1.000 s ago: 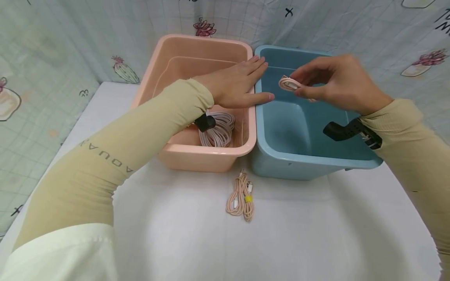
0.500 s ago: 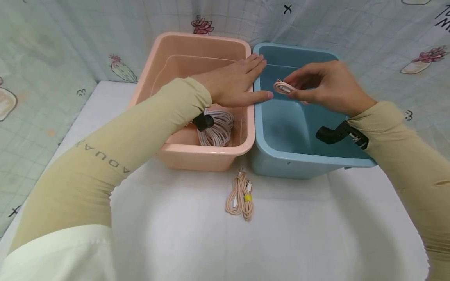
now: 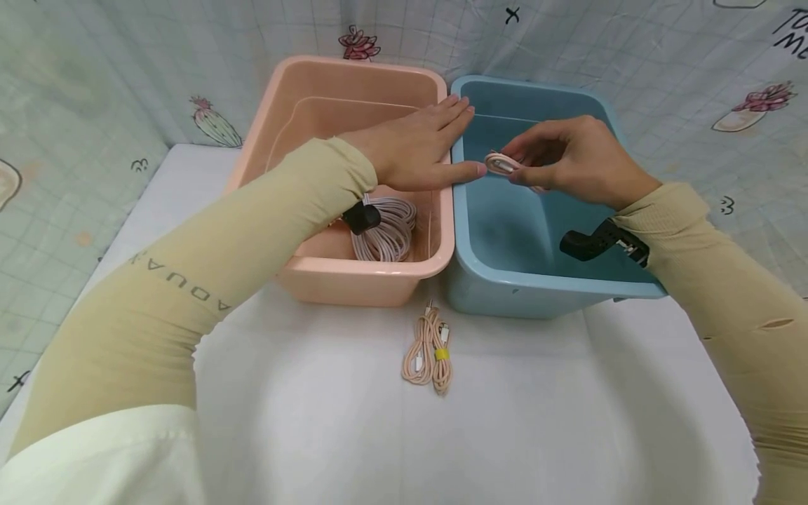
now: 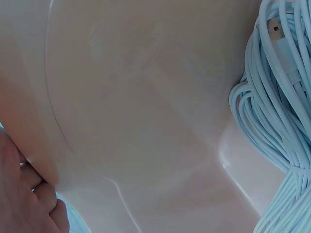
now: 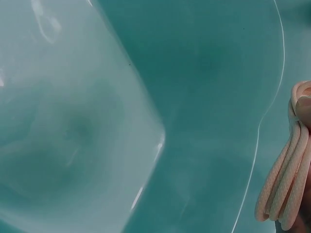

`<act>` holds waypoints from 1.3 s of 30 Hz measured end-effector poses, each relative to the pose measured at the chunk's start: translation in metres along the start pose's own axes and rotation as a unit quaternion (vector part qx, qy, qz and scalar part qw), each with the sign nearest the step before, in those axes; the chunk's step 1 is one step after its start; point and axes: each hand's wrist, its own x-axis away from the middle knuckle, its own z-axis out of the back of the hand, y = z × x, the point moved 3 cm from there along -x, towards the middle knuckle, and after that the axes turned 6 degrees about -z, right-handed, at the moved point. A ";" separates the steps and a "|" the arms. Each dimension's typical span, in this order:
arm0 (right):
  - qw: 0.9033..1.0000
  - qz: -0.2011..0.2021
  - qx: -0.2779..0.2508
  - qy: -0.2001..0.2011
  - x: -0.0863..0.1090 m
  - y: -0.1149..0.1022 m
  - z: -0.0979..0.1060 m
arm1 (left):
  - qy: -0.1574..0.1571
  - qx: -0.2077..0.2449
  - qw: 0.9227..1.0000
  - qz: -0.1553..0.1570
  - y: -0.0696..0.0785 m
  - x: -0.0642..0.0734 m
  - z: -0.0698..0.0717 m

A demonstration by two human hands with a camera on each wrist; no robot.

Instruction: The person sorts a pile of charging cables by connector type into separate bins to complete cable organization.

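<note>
My right hand [image 3: 571,154] pinches a small coiled pink braided cable [image 3: 503,164] between thumb and fingers, over the blue bin [image 3: 514,280]. In the right wrist view the loops of that cable [image 5: 284,179] show at the right edge, with the bin's inside behind. My left hand [image 3: 423,147] lies with straight fingers across the adjoining rims of the pink bin [image 3: 353,266] and the blue one. Its thumb tip comes close to the held cable in the head view. Inside the pink bin lies a thick bundle of pale cable [image 3: 388,231], also seen in the left wrist view [image 4: 277,111].
Two pink cable bundles [image 3: 419,351], one with a yellow tie [image 3: 442,354], lie on the white table [image 3: 315,421] in front of the bins. A printed curtain [image 3: 568,35] hangs right behind the bins.
My right hand has moved left with the pink cable, bringing it nearer to my left hand's thumb. The left hand stays on the rims; the view shifts slightly.
</note>
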 end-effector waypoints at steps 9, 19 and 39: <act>1.000 0.006 0.012 0.017 0.000 0.001 0.006 | 0.006 -0.005 1.000 -0.003 0.003 0.002 0.004; 0.999 0.018 0.017 0.023 0.006 -0.001 0.011 | 0.006 -0.008 1.000 -0.004 0.009 0.003 0.009; 0.997 0.071 0.016 0.038 0.028 -0.036 0.020 | -0.002 0.004 1.000 -0.004 0.004 0.004 0.003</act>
